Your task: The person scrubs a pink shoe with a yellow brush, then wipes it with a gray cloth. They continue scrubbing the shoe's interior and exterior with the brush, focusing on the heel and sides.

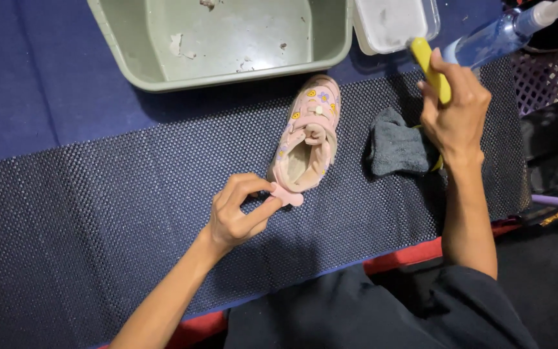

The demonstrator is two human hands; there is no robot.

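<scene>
Your left hand [237, 213] pinches the pink heel tab [287, 194] of a small pink shoe [308, 136] between thumb and forefinger — the other fingers curl loosely beneath. The shoe lies on the dark ribbed mat [98, 213], toe pointing away from you toward the green basin [227, 39], its opening facing up. Your right hand [453, 113] is closed around a yellow handle [431, 64], whose far end reaches to the white tub [392, 22] just right of the basin. A grey cloth [398, 148] sits crumpled on the mat between the shoe and your right wrist — touching the hand's lower edge, near the shoe but apart from it. A clear spray bottle [498, 35] lies beyond your right hand.
</scene>
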